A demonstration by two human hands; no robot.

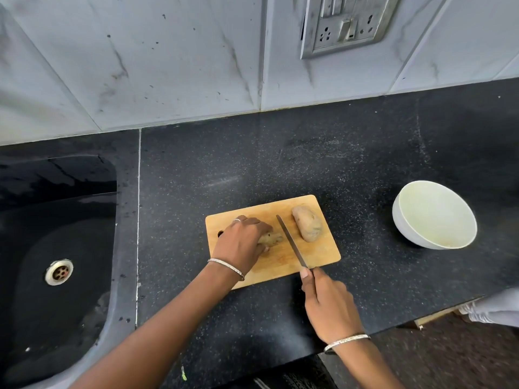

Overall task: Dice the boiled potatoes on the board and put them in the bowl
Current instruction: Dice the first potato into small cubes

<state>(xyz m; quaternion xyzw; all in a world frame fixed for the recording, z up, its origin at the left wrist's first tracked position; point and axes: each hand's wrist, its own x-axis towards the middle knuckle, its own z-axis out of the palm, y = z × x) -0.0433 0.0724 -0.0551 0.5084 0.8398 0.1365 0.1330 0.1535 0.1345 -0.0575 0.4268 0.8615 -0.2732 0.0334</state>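
– Black speckled stone bench [280,164] under pale marbled wall tiles [168,51], right? So what are the hands doing?

– The left hand [241,242] lies on a rectangular light wooden cutting board [320,256] with rounded corners. Its fingers curl down over a small brown-skinned boiled potato [271,238] and hold it against the wood. Only the right end of that potato shows past the fingers.

– And the other?

– The right hand [328,304] is wrapped round the handle of a slim steel-bladed knife [292,244], at the near edge of the board. The blade slants away from it, tip toward the far edge, just right of the held potato. Whether the blade touches the wood I cannot tell.

– Is there a second potato?

– Yes, a larger whole brown-skinned potato [307,227] lies on the right part of the board, just beyond the blade and apart from it.

– Where is the bowl?

– A round white bowl [435,214] stands on the bench, well to the right of the board, its pale inside showing.

– Anything further out?

– A thin silver bangle [226,268] sits on each wrist. At the left is a black sink [56,220] with a metal drain [59,272]. A grey socket plate [345,26] is fixed on the tiles.
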